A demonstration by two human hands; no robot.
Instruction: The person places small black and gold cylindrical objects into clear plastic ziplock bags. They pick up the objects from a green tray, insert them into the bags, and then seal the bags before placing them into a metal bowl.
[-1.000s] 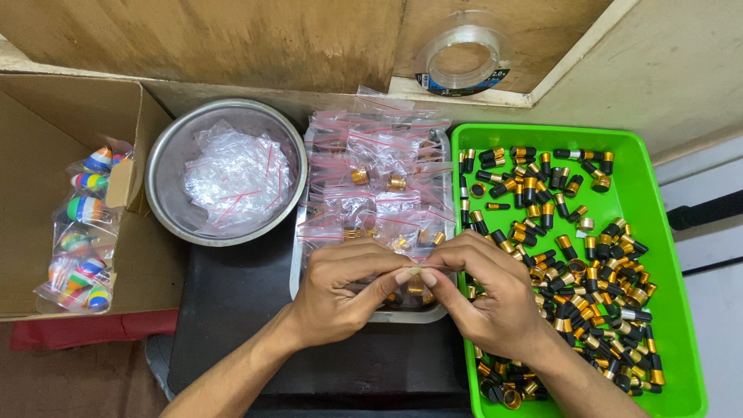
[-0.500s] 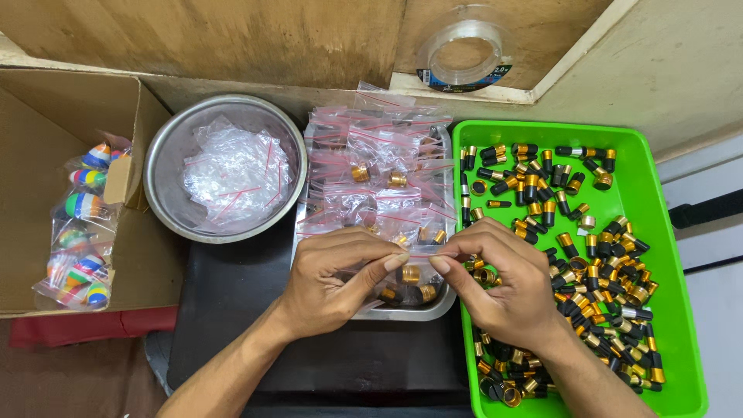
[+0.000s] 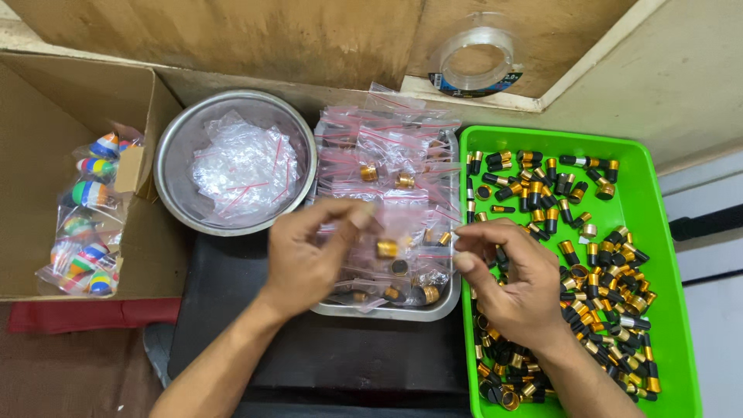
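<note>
My left hand (image 3: 313,259) hovers over the steel tray (image 3: 387,311) of small clear zip bags (image 3: 395,151). Its fingertips are pinched and blurred, and they seem to grip a small clear bag (image 3: 385,241) with a gold-coloured piece in it. My right hand (image 3: 515,286) is over the left edge of the green tray (image 3: 658,193), which holds several black-and-gold cylinders (image 3: 611,271). Its fingers are loosely curled and I see nothing in them. The hands are apart.
A steel bowl (image 3: 182,147) of empty clear bags sits to the left of the tray. A cardboard box (image 3: 46,108) at far left holds bags of striped, many-coloured pieces (image 3: 89,193). A roll of clear tape (image 3: 476,58) lies on the wooden ledge behind.
The hands were joined together over the steel tray's front. They have since parted, the left one moving left and up with the bag, the right one shifting right over the green tray.
</note>
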